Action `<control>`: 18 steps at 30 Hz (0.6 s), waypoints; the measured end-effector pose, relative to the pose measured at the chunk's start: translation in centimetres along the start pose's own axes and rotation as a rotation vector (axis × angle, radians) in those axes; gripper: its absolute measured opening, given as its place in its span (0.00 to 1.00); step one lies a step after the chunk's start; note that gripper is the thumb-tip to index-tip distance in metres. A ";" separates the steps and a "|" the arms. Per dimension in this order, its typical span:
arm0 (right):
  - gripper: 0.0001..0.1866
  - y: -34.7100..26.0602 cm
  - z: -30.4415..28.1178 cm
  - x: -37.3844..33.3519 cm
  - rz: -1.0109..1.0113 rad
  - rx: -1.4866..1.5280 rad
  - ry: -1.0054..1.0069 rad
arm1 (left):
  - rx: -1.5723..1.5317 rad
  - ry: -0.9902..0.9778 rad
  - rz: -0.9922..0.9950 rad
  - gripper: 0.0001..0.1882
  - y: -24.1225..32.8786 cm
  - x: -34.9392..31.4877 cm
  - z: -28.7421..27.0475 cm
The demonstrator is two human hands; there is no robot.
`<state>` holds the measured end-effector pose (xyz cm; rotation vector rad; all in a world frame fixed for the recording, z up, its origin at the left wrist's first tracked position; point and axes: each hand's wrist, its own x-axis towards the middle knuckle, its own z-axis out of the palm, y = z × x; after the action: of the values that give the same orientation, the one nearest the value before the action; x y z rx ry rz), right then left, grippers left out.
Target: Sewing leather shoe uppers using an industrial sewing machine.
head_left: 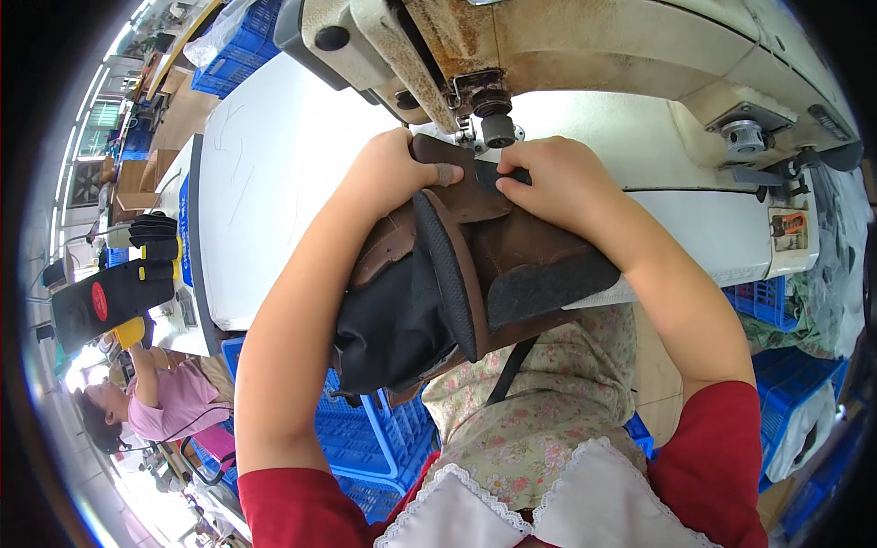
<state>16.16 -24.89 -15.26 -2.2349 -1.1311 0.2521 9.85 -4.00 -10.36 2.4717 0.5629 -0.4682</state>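
A sewn piece of brown leather and black fabric (484,242), perhaps a boot upper, hangs over the table's near edge; I cannot tell its exact kind. Its upper end lies close beneath the needle area of a sewing machine (612,68). My left hand (391,175) grips the brown leather at that end, its taped thumb pressed on top. With thumb and fingers, my right hand (559,178) pinches a small black tab (498,175) at the piece's upper edge. Black lining bulges out on the piece's left side. The needle tip is hidden.
The white sewing table (274,173) spreads left and right beneath the machine. Blue crates (379,447) stand below at left, with another blue crate (795,393) at right. Farther left, a person in pink (178,402) sits at another station.
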 end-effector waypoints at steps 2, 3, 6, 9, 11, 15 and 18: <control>0.08 0.0 0.2 0.0 0.014 0.005 0.002 | -0.046 0.024 0.020 0.28 -0.2 0.0 0.1; 0.08 0.1 0.2 0.0 -0.001 -0.002 0.019 | -0.045 0.019 0.020 0.28 -0.2 0.0 0.2; 0.08 0.1 0.1 0.3 -0.009 -0.017 0.027 | -0.061 0.017 -0.001 0.28 -0.2 0.1 0.0; 0.08 0.4 -0.3 0.9 -0.022 -0.052 0.017 | -0.040 0.009 0.007 0.28 0.1 0.3 -0.1; 0.08 0.5 -0.5 1.3 -0.037 -0.075 0.014 | -0.103 0.029 0.027 0.27 0.1 0.4 -0.2; 0.12 0.7 -0.8 2.3 -0.011 -0.095 -0.025 | 0.026 0.025 -0.002 0.25 0.8 0.8 -0.4; 0.10 0.5 -1.0 2.5 -0.032 -0.106 -0.019 | -0.044 0.024 -0.007 0.24 -0.1 1.2 -0.4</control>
<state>18.44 -23.60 -14.50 -2.3085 -1.2152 0.2044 10.90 -3.41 -10.61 2.4375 0.5850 -0.4252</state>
